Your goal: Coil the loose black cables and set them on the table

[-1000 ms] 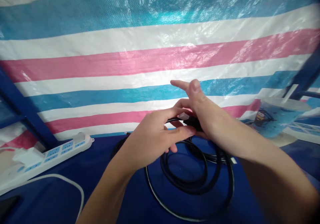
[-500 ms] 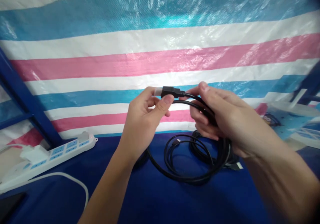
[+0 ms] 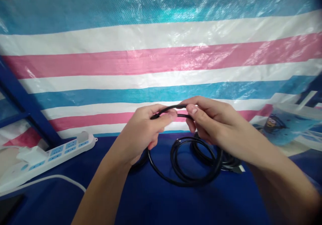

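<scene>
A black cable hangs in loose loops between my two hands, above the blue table. My left hand is closed on it, thumb pressing a strand against the fingers. My right hand pinches the upper strands between thumb and forefinger, the other fingers curled beneath. The cable's connector is hidden, probably inside my left hand. Behind the hanging loops, more coiled black cable lies on the table, with a plug end showing at its right.
On the left lie a white power strip with a plugged-in adapter, a white cord and a dark flat object. A blue cup with a straw stands right. Striped sheeting hangs behind the blue table.
Both hands have come lower and closer together. The connector at my left fingertips has gone out of sight, and my right hand has shifted its grip along the cable.
</scene>
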The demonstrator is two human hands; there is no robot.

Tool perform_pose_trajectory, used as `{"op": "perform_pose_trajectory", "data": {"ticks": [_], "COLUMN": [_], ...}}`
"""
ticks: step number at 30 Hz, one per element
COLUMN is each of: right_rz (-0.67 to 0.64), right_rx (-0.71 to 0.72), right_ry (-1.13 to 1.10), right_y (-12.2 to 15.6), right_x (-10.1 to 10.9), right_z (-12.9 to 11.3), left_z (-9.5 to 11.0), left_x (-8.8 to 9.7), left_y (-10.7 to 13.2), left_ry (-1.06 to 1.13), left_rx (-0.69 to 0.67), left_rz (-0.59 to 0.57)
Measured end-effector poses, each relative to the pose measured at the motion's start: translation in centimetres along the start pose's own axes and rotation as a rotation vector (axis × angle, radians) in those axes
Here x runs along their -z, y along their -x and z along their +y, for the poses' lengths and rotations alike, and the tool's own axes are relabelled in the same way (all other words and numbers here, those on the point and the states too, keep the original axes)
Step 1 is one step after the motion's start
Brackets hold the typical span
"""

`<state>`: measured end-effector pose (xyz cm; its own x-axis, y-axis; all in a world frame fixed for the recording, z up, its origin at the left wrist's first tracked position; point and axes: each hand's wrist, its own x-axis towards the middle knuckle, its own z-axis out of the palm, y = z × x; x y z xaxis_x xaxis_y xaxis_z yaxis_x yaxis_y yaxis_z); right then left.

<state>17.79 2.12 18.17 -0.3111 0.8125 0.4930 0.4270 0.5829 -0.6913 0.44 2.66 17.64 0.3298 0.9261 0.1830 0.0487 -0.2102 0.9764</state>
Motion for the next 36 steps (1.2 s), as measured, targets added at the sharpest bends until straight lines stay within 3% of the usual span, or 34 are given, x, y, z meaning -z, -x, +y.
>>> {"op": "perform_pose_trajectory", "data": {"ticks": [3,5,9,11,14,18,20,22,25,27,31,33,36], "right_rz": [0.122,0.160,-0.099,-0.153,-0.028,0.117,0.194,0.156,-0.081,-0.108,0.084,0.055,-0.099], "right_rx": [-0.081,-0.072,0.085,0.125,0.065,-0.050,-0.064,-0.022,0.068,0.060,-0.088,-0.118,-0.095], "right_ry": [-0.179,-0.167,0.056,0.051,-0.035,-0.211,-0.275,-0.226,-0.045,-0.029,-0.277,-0.517,-0.882], "right_y": [-0.2,-0.1,0.8,1.2,1.2,0.9,0.9,1.0,1.4,1.7,1.7,1.4,1.1], "right_x": [0.2,0.4,0.8,0.6,-0.2,-1.1,-1.1,-0.9,-0.5,-0.4,-0.1,0.1,-0.6], "right_z": [0.5,0.2,-1.3,-1.8,-1.8,-1.6,-1.8,-2.2,-2.8,-3.2,-3.4,-3.4,-3.3], "left_z": [0.0,-0.1,0.4,0.9,1.6,2.0,2.0,1.9,2.1,2.4,3.0,3.0,2.6], "left_x": [-0.3,-0.3,-0.7,-0.9,-0.9,-0.4,-0.3,-0.4,-0.6,-0.7,-0.7,-0.7,-0.9], "left_y": [-0.3,-0.1,1.0,1.4,1.5,1.0,0.9,1.2,1.8,2.0,1.7,1.2,0.7], "left_ry": [0.074,0.041,0.012,0.073,0.185,0.324,0.340,0.286,0.158,0.138,0.395,0.644,0.942], "left_rx": [-0.001,0.029,0.153,0.188,0.168,0.006,-0.020,0.041,0.159,0.175,0.181,0.172,0.134], "left_rz": [0.129,0.057,-0.208,-0.243,-0.137,0.131,0.159,0.058,-0.122,-0.126,0.070,0.191,0.357]}}
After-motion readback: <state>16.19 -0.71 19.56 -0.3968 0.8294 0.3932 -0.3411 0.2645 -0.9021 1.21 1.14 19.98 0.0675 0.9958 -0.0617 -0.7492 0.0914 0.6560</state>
